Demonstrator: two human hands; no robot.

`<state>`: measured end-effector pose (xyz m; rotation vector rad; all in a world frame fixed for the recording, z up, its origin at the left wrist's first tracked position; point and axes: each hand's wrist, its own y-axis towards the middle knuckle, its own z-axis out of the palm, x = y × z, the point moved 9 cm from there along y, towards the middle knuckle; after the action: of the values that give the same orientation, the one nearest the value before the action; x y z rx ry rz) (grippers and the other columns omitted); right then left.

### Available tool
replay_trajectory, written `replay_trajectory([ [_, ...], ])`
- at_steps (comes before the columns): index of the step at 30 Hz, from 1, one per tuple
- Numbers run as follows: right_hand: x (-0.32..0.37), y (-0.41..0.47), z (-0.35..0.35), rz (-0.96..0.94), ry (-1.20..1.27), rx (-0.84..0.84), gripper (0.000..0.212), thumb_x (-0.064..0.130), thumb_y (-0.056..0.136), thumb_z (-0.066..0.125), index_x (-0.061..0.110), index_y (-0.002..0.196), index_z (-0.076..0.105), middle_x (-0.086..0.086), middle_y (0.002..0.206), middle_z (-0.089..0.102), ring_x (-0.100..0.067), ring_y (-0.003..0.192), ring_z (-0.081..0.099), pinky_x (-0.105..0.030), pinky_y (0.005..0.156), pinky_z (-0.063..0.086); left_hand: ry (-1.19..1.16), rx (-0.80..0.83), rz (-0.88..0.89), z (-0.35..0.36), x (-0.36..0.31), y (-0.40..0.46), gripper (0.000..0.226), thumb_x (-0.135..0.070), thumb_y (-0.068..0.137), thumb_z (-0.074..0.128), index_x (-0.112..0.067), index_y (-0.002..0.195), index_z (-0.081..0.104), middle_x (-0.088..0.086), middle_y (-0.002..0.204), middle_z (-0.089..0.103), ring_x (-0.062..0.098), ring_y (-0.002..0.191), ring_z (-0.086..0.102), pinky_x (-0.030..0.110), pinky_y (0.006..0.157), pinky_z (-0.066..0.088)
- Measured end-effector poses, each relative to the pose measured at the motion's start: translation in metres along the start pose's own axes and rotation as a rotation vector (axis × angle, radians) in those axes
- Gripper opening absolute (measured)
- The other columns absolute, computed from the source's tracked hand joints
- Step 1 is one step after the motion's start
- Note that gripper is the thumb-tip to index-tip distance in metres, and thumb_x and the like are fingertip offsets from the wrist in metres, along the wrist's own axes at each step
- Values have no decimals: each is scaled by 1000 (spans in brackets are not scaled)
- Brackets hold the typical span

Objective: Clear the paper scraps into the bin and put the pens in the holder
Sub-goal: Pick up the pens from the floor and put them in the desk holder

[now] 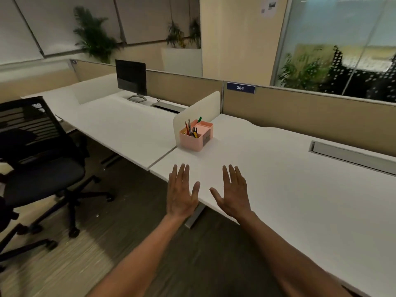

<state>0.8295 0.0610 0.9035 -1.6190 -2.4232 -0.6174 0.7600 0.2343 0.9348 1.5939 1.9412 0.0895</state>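
Pens (pixel 191 130) fill one holder (pixel 196 136); two hands (pixel 182 194) empty.

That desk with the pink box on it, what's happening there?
A person holds both hands open and empty over the white desk's near edge, left hand beside right hand. The pens already stand in the pink holder. No paper scraps or bin show.

Pink desk holder (pixel 196 136) | upright on white desk, far of centre beside divider | several pens (pixel 191 130) held upright in its left compartment | right compartments unfilled.
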Motion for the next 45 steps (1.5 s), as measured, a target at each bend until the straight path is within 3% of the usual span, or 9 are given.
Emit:
replay_trajectory([
  [6, 15, -132, -22, 77, 39, -5, 97, 72, 92, 40, 26, 161, -10, -3, 171, -10, -23, 157, -15, -51, 127, 6, -49, 87, 94, -33, -13, -107, 75, -55, 99, 40, -19, 161, 17, 2, 169, 15, 18, 158, -1, 48, 128, 6],
  [10, -4, -223, -37, 187, 42, -55, 97, 72, 92, 40, 22, 162, -4, -5, 172, -5, -24, 157, -12, -50, 127, 8, -88, 178, 159, -24, -41, -174, 73, -55, 100, 39, -18, 160, 19, 3, 169, 16, 19, 158, -2, 50, 128, 8],
  [20, -117, -447, -44, 552, 26, -35, 94, 68, 93, 44, 19, 163, 5, -8, 171, 4, -27, 158, -4, -53, 126, 12, -158, 413, 321, 28, -148, -346, 71, -52, 101, 42, -16, 159, 23, 6, 168, 21, 21, 158, -1, 49, 128, 10],
  [29, -231, -676, -37, 806, 83, -51, 94, 63, 92, 52, 13, 162, 14, -13, 168, 18, -32, 157, 8, -57, 121, 25, -112, 608, 401, 101, -229, -519, 70, -51, 101, 43, -13, 157, 28, 9, 165, 28, 26, 158, 6, 49, 127, 12],
  [39, -342, -829, 45, 979, 104, -7, 84, 52, 96, 54, 15, 161, 15, -12, 168, 20, -31, 156, 9, -52, 122, 24, -69, 782, 448, 224, -227, -662, 67, -48, 103, 44, -13, 158, 27, 6, 166, 27, 22, 158, 4, 44, 128, 11],
  [42, -390, -866, 104, 1119, 164, -133, 75, 43, 96, 59, 16, 158, 26, -13, 161, 33, -33, 152, 23, -49, 118, 30, -58, 819, 412, 301, -192, -703, 66, -47, 104, 43, -13, 158, 27, 6, 165, 29, 22, 158, 7, 43, 127, 11],
  [45, -428, -924, 180, 1377, 249, -282, 66, 35, 95, 63, 15, 152, 36, -18, 146, 48, -37, 136, 42, -48, 107, 41, -23, 859, 388, 377, -146, -747, 63, -43, 104, 42, -10, 157, 29, 9, 164, 32, 24, 157, 13, 46, 127, 14],
])
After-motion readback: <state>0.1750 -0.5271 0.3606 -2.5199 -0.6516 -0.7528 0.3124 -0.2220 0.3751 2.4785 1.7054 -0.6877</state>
